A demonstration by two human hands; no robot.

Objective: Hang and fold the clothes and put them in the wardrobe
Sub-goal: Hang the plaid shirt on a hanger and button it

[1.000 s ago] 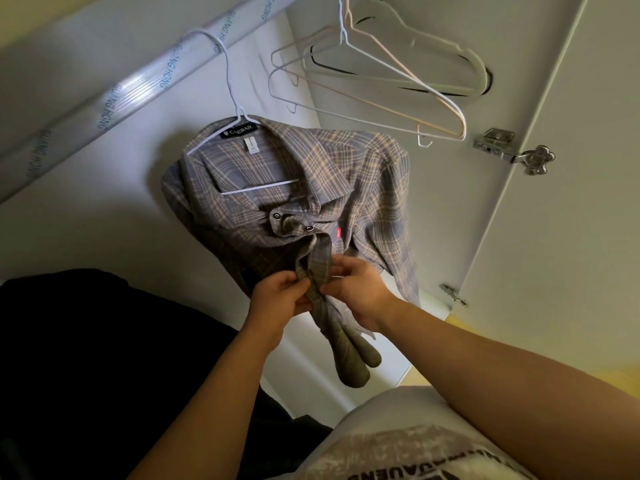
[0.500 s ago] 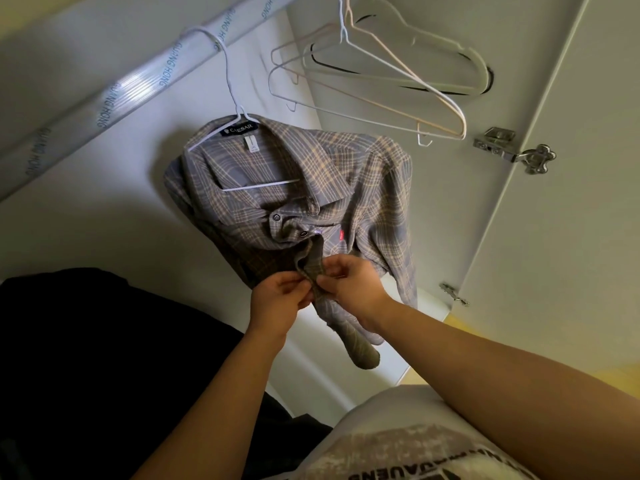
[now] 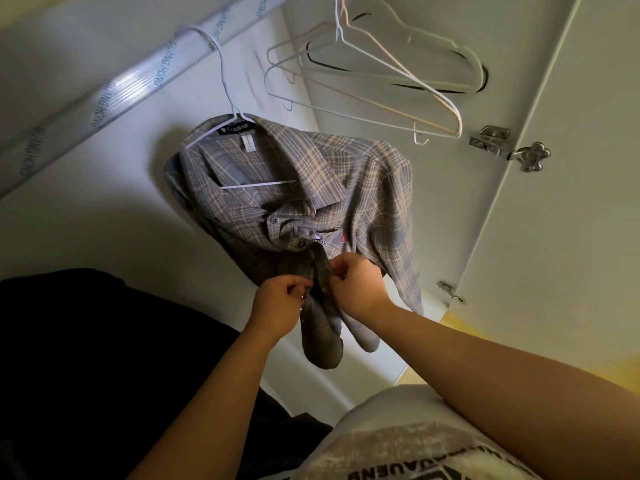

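A grey and tan plaid shirt (image 3: 349, 174) hangs on a white wire hanger (image 3: 225, 84) from the wardrobe rail (image 3: 114, 95). Its two upper buttons are fastened. My left hand (image 3: 278, 304) pinches the left edge of the shirt's front opening below the second button. My right hand (image 3: 356, 284) pinches the right edge close beside it, thumb and fingers curled on the cloth. The lower front of the shirt droops in two loose folds under my hands.
Several empty wire hangers (image 3: 374, 84) hang on the rail to the right of the shirt. The open wardrobe door (image 3: 571, 216) with its metal hinge (image 3: 512, 150) stands at the right. A dark garment (image 3: 86, 358) fills the lower left.
My hands have shifted slightly upward along the shirt's front opening, and the cloth between them is bunched closer to the second button. The shirt still hangs in the same spot.
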